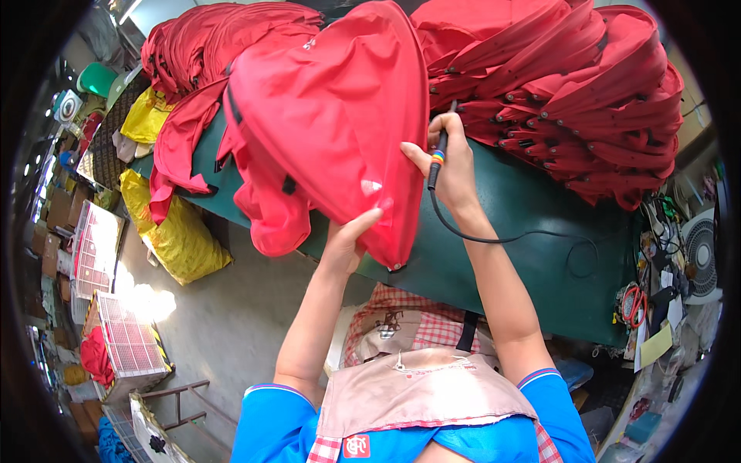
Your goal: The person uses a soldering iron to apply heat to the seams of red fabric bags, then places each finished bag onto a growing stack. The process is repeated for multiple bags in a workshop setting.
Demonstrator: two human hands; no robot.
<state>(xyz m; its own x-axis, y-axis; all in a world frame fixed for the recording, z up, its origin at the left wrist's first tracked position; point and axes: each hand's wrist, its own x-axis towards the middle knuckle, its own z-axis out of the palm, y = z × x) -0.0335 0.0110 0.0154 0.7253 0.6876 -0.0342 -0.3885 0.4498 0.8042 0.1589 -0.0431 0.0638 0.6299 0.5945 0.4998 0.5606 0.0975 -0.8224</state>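
Note:
A large red fabric piece (347,116), shaped like a pointed bag or cover with a dark-edged seam, is lifted over the table in front of me. My left hand (349,241) grips it near its lower point, thumb on top and fingers hidden beneath. In my right hand (454,163) is a soldering iron (438,158), pen-shaped, with coloured bands and a thin metal tip pointing away from me. The hand is beside the fabric's right edge, the thumb close to it. A black cord (505,241) runs from the iron across the table.
Piled red fabric pieces with small studs (571,116) cover the table's (540,285) far right; another red stack (208,46) stands far left. Yellow sacks (166,231) lie left of the table. A fan (700,255) and tangled cables are at the right, wire baskets (131,339) at the left.

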